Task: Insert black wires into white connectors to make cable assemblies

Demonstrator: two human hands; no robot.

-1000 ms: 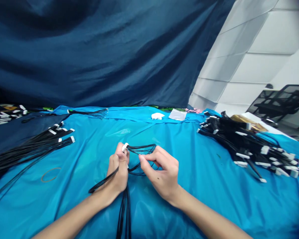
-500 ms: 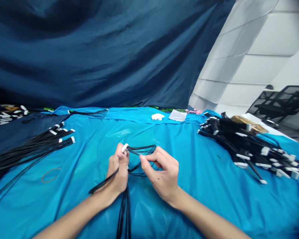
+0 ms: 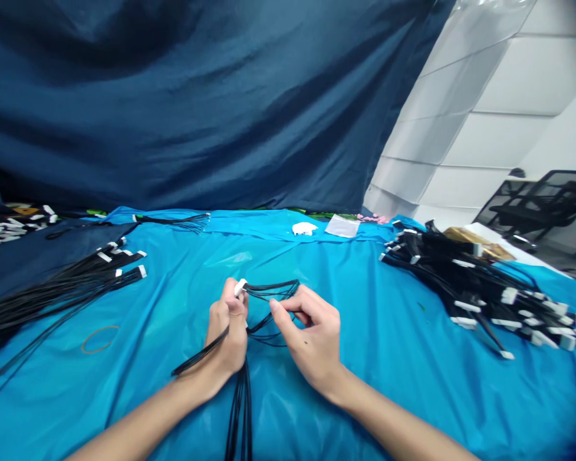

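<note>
My left hand (image 3: 229, 333) is closed around a bundle of thin black wires (image 3: 239, 403) that hangs down toward me. A small white connector (image 3: 240, 286) sticks up from its fingertips. From that connector a loop of black wires (image 3: 273, 289) runs right to my right hand (image 3: 312, 339), whose thumb and fingers pinch the loop. Both hands hover just above the bright blue cloth (image 3: 182, 301) at the centre.
A big heap of black cables with white connectors (image 3: 480, 288) lies at the right. Straightened cables (image 3: 62, 285) lie in a row at the left, with a rubber band (image 3: 99, 339) near them. A white scrap (image 3: 304, 228) and clear bag (image 3: 342, 225) sit at the back.
The hands keep the same grip on the wires; my right fingers shift slightly on the loop. The view has tipped up a little.
</note>
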